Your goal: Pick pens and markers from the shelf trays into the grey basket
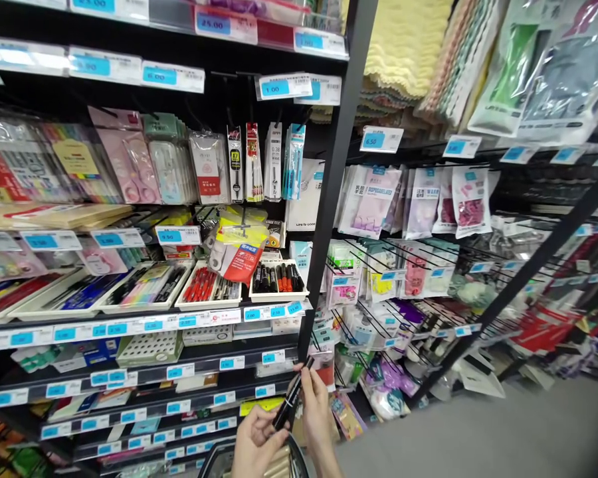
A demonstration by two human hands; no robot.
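A black marker pen [290,400] is held slanted between my two hands at the bottom middle of the head view. My left hand [259,435] pinches its lower end between thumb and fingers. Around the upper end close the fingertips of my right hand [315,398]. A thin pale band crosses the pen's middle, and both hands are shut on it. Beneath them the dark rim of a basket [301,458] shows, with tan, rod-like items inside, partly hidden by my left hand.
Ahead, a white tray [279,297] of black and red markers sits on a shelf beside another pen tray [182,304]. Hanging packets [371,199] fill the racks right of a dark upright post [329,179]. Grey floor [478,438] lies at lower right.
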